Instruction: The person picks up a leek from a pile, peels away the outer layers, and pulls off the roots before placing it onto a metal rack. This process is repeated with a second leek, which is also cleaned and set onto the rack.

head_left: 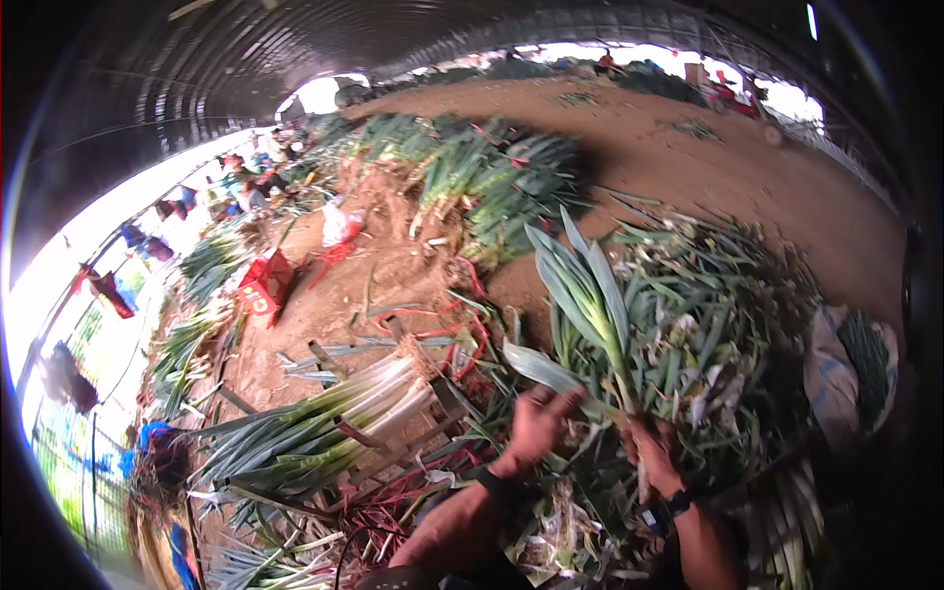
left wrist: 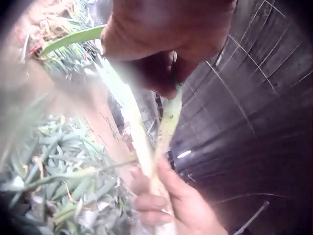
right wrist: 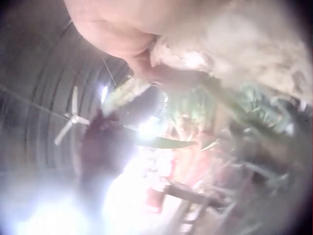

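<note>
My right hand [head_left: 651, 447] grips the pale stalk of a large green onion [head_left: 612, 346], whose green leaves point up and away from me. Just left of it, my left hand [head_left: 541, 423] pinches an outer leaf [head_left: 539, 368] of this onion. In the left wrist view, the outer layer [left wrist: 168, 120] splits away from the white stalk [left wrist: 131, 105] above the right hand [left wrist: 183, 200], forming a V. The right wrist view is blurred; the right hand [right wrist: 117, 24] curls round the stalk there, and the left hand [right wrist: 105, 147] shows dark.
A rack [head_left: 369, 433] of cleaned green onions stands to the left. Stripped leaves [head_left: 708, 324] pile up at the right, beside a white sack [head_left: 831, 369]. Farther off lie bundled onions [head_left: 492, 187], a red box [head_left: 265, 285] and red ties [head_left: 472, 334] on the dirt floor.
</note>
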`<state>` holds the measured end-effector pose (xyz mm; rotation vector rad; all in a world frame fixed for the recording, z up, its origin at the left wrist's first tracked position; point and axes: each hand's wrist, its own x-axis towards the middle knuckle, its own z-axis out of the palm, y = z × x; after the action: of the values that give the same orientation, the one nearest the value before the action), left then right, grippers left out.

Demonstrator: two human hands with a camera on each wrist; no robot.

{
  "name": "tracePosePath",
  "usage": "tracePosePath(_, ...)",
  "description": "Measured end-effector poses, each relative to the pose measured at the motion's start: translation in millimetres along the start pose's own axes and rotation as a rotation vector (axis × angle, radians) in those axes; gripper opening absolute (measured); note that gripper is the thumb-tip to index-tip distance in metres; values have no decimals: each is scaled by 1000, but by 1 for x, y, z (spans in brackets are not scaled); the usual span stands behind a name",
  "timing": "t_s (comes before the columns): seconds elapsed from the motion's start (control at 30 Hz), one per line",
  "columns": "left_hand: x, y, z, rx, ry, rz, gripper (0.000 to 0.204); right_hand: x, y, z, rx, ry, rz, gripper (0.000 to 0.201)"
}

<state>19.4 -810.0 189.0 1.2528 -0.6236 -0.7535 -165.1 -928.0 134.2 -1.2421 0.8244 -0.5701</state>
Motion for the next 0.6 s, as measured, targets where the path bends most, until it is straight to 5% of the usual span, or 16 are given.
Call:
tracePosePath(0.13,23,6,-28,-373,305,110,29,-6,-14,4,83,67,74,31)
tracePosePath(0.17,35,-7,-51,-262,355,90,42,-5,-12,2,58,55,39,32)
tracePosePath(0.23,37,-4,-71,212,58,-76,56,-6,-5,-2,94,-32,20,31)
tracePosePath(0.3,36,-14,-64,481,5,-139,57,-15,-9,6,93,-50,18,31)
tracePosePath(0.37,29,14,-41,157,-35,-35,49,-22,-6,13,180,-87,53,32)
tracePosePath(0.5,50,-2,-37,-192,-32,-193,47,-40,-8,29,76,-196,58,33)
tracePosePath(0.6,60,-21,-40,-218,16,-164,43,-31,19,20,-285,-297,-75,37)
